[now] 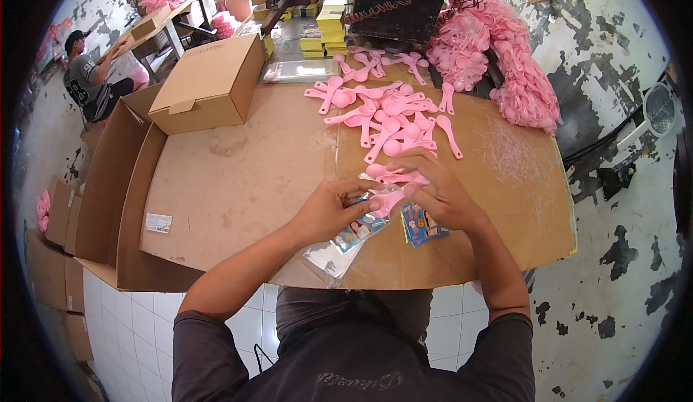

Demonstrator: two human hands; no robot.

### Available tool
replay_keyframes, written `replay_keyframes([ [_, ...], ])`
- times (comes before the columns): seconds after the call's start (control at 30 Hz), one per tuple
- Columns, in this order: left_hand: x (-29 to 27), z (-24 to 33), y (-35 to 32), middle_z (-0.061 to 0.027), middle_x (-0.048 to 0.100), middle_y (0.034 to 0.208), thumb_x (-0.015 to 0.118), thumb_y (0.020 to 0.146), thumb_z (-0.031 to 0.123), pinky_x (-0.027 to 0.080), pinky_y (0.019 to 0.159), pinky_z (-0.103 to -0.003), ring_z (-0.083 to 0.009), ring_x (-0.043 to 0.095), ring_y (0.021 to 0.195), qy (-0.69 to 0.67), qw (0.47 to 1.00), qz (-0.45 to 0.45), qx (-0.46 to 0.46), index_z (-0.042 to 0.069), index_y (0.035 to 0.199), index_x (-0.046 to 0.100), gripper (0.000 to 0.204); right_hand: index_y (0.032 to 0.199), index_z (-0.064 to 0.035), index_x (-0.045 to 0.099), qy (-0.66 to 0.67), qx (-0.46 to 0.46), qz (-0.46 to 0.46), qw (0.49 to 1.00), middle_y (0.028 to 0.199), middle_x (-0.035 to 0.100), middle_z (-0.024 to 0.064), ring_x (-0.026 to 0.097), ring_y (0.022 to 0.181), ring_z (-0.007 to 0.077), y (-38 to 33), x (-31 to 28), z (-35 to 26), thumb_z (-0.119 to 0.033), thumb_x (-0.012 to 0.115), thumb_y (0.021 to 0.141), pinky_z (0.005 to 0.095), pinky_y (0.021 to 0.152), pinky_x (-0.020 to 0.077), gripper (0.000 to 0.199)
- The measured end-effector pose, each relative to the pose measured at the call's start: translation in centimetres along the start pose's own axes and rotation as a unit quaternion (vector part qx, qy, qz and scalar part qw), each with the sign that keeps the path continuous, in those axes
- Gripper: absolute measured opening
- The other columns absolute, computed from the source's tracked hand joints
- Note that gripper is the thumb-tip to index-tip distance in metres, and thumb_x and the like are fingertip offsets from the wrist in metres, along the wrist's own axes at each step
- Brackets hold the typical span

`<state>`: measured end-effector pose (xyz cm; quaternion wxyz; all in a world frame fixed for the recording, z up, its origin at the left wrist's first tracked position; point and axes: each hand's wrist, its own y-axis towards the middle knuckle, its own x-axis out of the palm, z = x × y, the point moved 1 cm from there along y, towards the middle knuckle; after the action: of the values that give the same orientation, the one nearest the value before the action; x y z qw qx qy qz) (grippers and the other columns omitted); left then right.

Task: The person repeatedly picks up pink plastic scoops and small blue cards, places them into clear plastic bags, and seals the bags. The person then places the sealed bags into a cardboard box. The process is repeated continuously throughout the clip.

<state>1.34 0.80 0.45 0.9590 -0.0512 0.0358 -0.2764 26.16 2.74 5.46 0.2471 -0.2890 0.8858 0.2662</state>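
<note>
My left hand (333, 205) is closed on the edge of a clear plastic bag (359, 231) with a colourful printed card inside. From the other side, my right hand (442, 194) grips a pink plastic spoon (388, 201), its bowl at the bag's mouth near my left fingertips. Whether the bowl is inside the bag I cannot tell. Below my right hand lies a small stack of blue printed cards (424, 227). More clear bags (333, 260) lie near the front edge, under the one I hold. Just beyond my hands spreads a loose pile of pink spoons (397, 117).
A closed cardboard box (209, 84) and an open carton (119, 192) stand on the left. Behind the spoons are a pack of clear bags (299, 71), yellow stacks (330, 26) and bagged pink spoons (520, 62). Another person (90, 77) sits far left.
</note>
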Motion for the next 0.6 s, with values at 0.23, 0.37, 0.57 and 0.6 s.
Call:
replay_keyframes([
  [0.23,-1.2,-0.3,-0.1,-0.0087,0.075,0.117,0.070,0.103,0.017,0.053,0.095,-0.030,-0.0123,0.068,0.107,-0.126,0.984,-0.095,0.081,-0.001,0.142,0.060,0.044,0.157,-0.0024,0.041,0.524,0.026,-0.084,0.847,0.165,0.037,0.0149,0.037,0.152,0.0278,1.4,1.6,-0.8,-0.020,0.056,0.100,0.0442,0.125,0.0267,0.062],
  [0.37,-1.1,-0.4,-0.1,-0.0084,0.072,0.124,0.068,0.104,0.016,0.052,0.099,-0.030,-0.0116,0.066,0.113,-0.139,0.974,-0.142,0.108,-0.001,0.143,0.057,0.044,0.143,-0.0028,0.058,0.283,0.020,-0.064,0.957,0.149,0.057,0.0148,0.051,0.141,0.0270,1.9,-0.4,-2.3,-0.014,0.062,0.098,0.0426,0.119,0.0373,0.047],
  [0.57,-1.7,0.6,-0.3,-0.0095,0.065,0.138,0.063,0.106,0.009,0.048,0.110,-0.033,-0.0154,0.061,0.128,-0.132,0.975,-0.102,0.146,0.000,0.148,0.051,0.045,0.098,-0.0031,0.076,0.007,-0.087,-0.012,0.996,0.099,0.073,0.0086,0.069,0.100,0.0230,3.3,-0.4,-7.7,-0.001,0.077,0.085,0.0367,0.089,0.0540,0.013],
  [0.6,-1.9,1.0,-0.2,-0.0102,0.063,0.142,0.062,0.106,0.008,0.047,0.112,-0.034,-0.0170,0.060,0.131,-0.131,0.973,-0.036,0.188,0.000,0.149,0.049,0.046,0.096,-0.0028,0.076,-0.062,-0.102,0.009,0.993,0.094,0.073,0.0082,0.069,0.094,0.0224,3.7,-1.0,-8.2,0.000,0.077,0.085,0.0359,0.085,0.0538,0.012],
])
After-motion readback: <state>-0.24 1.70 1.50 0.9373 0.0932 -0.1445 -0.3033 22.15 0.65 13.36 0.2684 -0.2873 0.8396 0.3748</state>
